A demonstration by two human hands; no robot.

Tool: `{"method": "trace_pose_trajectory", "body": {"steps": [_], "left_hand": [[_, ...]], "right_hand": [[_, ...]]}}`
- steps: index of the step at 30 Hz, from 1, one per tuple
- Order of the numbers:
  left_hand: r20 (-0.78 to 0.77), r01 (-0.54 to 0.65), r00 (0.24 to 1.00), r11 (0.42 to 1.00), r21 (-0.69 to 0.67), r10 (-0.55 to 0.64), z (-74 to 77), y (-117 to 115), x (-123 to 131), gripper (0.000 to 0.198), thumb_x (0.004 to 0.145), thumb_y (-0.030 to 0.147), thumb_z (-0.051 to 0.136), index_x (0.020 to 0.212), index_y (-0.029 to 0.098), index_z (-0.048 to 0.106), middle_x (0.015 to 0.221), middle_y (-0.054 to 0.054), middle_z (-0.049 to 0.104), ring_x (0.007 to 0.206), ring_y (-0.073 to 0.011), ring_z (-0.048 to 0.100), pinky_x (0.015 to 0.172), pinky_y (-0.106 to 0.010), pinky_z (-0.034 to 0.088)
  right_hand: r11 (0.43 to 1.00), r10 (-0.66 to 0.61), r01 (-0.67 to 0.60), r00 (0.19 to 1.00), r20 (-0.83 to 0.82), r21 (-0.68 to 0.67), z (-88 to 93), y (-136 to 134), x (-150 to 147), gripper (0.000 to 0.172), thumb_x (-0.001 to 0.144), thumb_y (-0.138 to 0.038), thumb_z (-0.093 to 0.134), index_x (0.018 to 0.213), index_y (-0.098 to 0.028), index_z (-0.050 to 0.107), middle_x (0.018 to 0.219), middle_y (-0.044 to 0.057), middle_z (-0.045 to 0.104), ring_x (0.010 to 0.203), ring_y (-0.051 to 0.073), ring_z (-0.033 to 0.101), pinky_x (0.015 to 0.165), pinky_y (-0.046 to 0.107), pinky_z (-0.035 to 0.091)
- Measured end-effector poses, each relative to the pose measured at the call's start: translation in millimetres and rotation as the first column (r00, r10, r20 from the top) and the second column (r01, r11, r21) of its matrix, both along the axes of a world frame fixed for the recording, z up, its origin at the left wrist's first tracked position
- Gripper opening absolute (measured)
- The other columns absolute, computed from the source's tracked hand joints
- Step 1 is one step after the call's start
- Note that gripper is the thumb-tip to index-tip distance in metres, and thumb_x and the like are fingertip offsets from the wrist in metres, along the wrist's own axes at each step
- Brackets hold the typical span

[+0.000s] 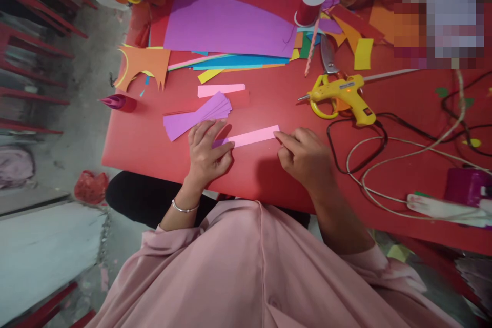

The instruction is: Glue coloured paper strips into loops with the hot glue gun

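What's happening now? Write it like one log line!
left hand: holds pink paper strip, left end | right hand: pinches right end | nearby: purple strips, glue gun

Paper strip (253, 137) lies flat on the table (146, 138), near the front edge. I read the left hand (205, 151) on its left end and the right hand (305, 156) pinching its right end.

Stack of strips (196, 115) sits just behind the left hand, with a single strip (221, 90) behind that.

Glue gun (344, 95) is behind the right hand, lying across the scissors (327, 56). Cord (384, 164) loops to the right of the right hand.

Loose sheets (230, 20) are piled along the far side. The spool (312, 2) stands on them, behind the glue gun.
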State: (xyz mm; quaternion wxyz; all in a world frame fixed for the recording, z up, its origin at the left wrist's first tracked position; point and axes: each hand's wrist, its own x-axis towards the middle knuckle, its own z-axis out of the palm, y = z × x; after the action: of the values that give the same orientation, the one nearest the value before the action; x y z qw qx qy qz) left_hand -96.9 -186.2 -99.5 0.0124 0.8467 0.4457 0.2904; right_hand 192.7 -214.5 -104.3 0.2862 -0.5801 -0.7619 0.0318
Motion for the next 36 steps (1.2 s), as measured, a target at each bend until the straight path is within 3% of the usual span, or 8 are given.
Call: {"method": "trace_pose_trajectory", "body": {"steps": [14,36], "left_hand": [[0.044,-0.014,0.999,0.991,-0.136,0.020,0.8,5.9,-1.3,0.015,0.096,0.038,0.073,0.096,0.029,0.085,0.147,-0.009,0.068,0.133,-0.0342,0.065,0.109,-0.059,0.053],[0.012,-0.016,1.000,0.986,-0.169,0.018,3.2,7.7,-1.2,0.020,0.100,0.039,0.068,0.096,0.027,0.084,0.147,-0.011,0.068,0.132,-0.0316,0.067,0.107,-0.058,0.058]], "right_hand": [[0.998,0.004,-0.004,1.000,-0.004,-0.065,0.0,0.5,1.2,0.045,0.090,-0.011,0.054,0.124,-0.023,0.082,0.084,0.006,0.064,0.086,0.023,0.058,0.076,0.036,0.045],[1.000,-0.001,0.001,1.000,0.026,-0.004,-3.1,0.8,0.2,0.042,0.092,-0.011,0.053,0.121,-0.020,0.083,0.082,0.006,0.063,0.083,0.023,0.055,0.073,0.038,0.044]]}}
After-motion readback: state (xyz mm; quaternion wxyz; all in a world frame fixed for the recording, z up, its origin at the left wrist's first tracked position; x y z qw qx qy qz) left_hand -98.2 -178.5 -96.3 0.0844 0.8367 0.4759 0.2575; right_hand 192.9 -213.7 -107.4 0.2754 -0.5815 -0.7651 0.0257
